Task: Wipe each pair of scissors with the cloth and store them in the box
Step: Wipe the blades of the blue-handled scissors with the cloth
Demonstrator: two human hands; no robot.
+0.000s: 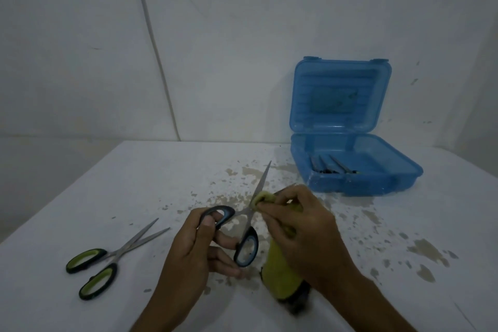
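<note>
The left hand grips the blue-handled scissors by the handles, thumb curled over the upper loop and fingers through and beneath the lower loop, so that the blades stand parted above the table; one blade points up and away toward the wall, the other is hidden behind the right hand; that hand pinches a folded yellow-green cloth against the upward blade, near the pivot, with fingertips curled round the fold, and the rest of the cloth hangs down below the palm to a dark lower edge near the table; whether it rests on the surface cannot be told. The green-handled scissors lie flat at the near left of the table, blades slightly open, well apart from both hands. The blue box stands at the far right of the table, its lid raised upright against the wall; several pairs of scissors lie inside the base, blade tips pointing away. The white table surface shows brownish patches of worn paint between the hands and the box. No brand, label or legible writing is visible on the scissors, cloth or box; a moulded panel in the lid cannot be read.
</note>
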